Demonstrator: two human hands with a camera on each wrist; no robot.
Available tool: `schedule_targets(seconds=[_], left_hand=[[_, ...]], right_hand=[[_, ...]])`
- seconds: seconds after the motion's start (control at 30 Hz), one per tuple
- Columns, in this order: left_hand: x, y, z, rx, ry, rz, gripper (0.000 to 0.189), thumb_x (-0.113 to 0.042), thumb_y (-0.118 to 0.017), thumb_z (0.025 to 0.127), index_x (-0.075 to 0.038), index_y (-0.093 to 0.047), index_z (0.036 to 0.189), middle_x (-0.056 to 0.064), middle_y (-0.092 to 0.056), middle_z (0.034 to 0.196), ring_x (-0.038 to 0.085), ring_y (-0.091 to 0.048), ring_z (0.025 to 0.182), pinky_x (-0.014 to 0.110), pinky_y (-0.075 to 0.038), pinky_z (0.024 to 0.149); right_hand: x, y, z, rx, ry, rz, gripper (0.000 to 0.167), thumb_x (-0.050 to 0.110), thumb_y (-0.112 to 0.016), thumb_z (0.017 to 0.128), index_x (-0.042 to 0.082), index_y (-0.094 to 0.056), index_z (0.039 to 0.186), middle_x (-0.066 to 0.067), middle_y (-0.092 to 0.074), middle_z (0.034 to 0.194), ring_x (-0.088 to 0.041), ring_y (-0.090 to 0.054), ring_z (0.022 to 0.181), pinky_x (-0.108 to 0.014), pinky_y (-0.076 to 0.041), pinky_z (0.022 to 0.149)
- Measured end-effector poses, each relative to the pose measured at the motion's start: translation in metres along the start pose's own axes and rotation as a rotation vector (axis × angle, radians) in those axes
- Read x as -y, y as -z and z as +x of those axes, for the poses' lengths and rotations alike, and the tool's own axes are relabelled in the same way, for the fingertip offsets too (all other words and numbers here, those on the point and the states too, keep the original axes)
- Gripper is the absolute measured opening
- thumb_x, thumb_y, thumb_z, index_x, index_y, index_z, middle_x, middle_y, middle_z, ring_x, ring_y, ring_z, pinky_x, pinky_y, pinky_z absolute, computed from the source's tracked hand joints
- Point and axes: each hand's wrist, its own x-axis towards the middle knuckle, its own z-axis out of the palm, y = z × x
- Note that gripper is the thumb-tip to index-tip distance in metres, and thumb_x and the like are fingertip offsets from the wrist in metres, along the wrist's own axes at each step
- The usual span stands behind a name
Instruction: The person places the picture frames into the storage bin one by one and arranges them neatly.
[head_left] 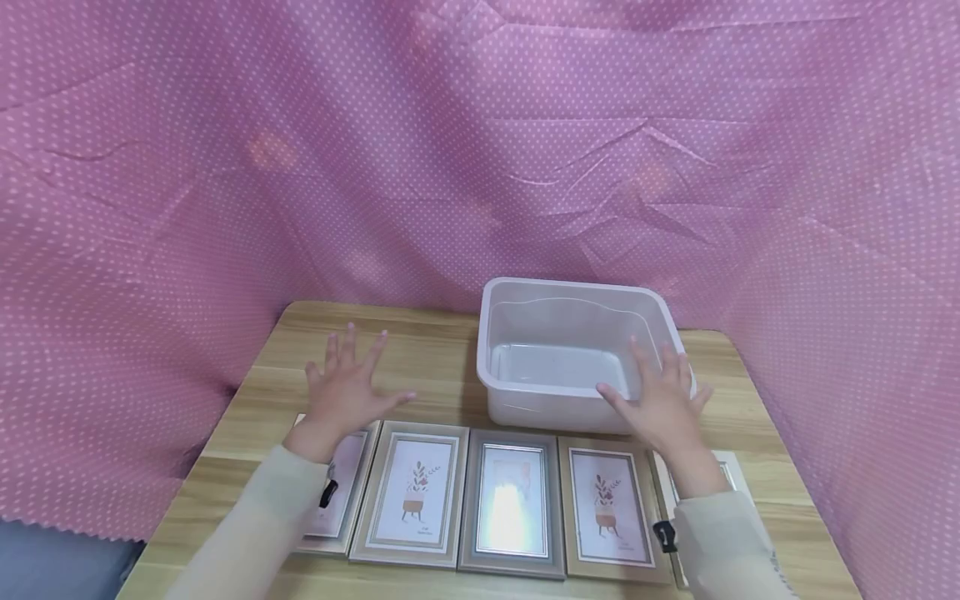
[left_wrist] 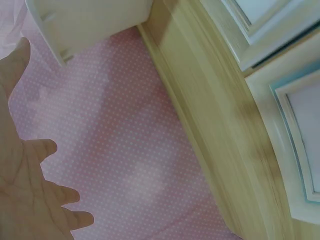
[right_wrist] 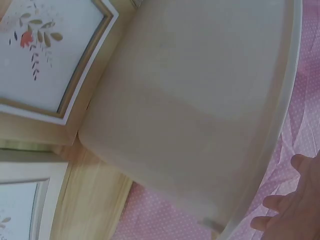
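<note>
My left hand (head_left: 343, 396) spreads its fingers wide above the leftmost picture frame (head_left: 348, 492), holding nothing. With fingers also spread, my right hand (head_left: 663, 408) overlaps the near right corner of a white plastic tub (head_left: 555, 408) in the head view. Several picture frames lie in a row along the front of the table. Among them are a beige frame (head_left: 408, 496) with a potted-plant print, a grey frame (head_left: 512, 504) with glare on its glass, and a tan frame (head_left: 615, 512). My right forearm partly covers the rightmost, whitish frame (head_left: 738, 471).
The tub stands behind the frames on the wood-grain table (head_left: 427, 333), right of centre, and its inside floor shows bare. Pink dotted cloth (head_left: 375, 167) hangs round the back and sides of the table. A small black clip-like piece sits at each wrist.
</note>
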Motion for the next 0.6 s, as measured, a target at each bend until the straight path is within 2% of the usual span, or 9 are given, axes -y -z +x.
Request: schedule_targets(seconds=[0.3, 0.47, 0.6], left_hand=[[0.025, -0.001, -0.003, 0.001, 0.027, -0.009, 0.111, -0.091, -0.035, 0.068, -0.027, -0.007, 0.154, 0.024, 0.008, 0.155, 0.050, 0.008, 0.137, 0.078, 0.004, 0.095], [0.039, -0.001, -0.007, -0.016, 0.032, -0.018, 0.109, -0.088, -0.037, 0.070, -0.025, -0.009, 0.154, 0.026, 0.005, 0.154, 0.052, 0.003, 0.137, 0.080, -0.001, 0.094], [0.050, -0.003, -0.011, -0.037, 0.036, -0.034, 0.107, -0.083, -0.045, 0.073, -0.022, -0.011, 0.154, 0.029, -0.001, 0.153, 0.054, -0.005, 0.135, 0.080, -0.007, 0.094]], right_hand=[[-0.016, 0.006, 0.000, -0.038, -0.031, 0.021, 0.090, 0.068, -0.049, 0.084, 0.021, -0.015, 0.154, -0.034, -0.009, 0.150, -0.057, -0.003, 0.134, -0.082, 0.007, 0.090], [-0.027, 0.008, 0.000, -0.042, -0.054, 0.037, 0.091, 0.066, -0.051, 0.085, 0.020, -0.012, 0.154, -0.035, -0.011, 0.149, -0.058, -0.007, 0.133, -0.082, 0.007, 0.090], [-0.033, 0.010, 0.000, -0.044, -0.075, 0.041, 0.092, 0.065, -0.052, 0.086, 0.015, -0.014, 0.153, -0.035, -0.013, 0.148, -0.059, -0.012, 0.131, -0.082, 0.002, 0.092]])
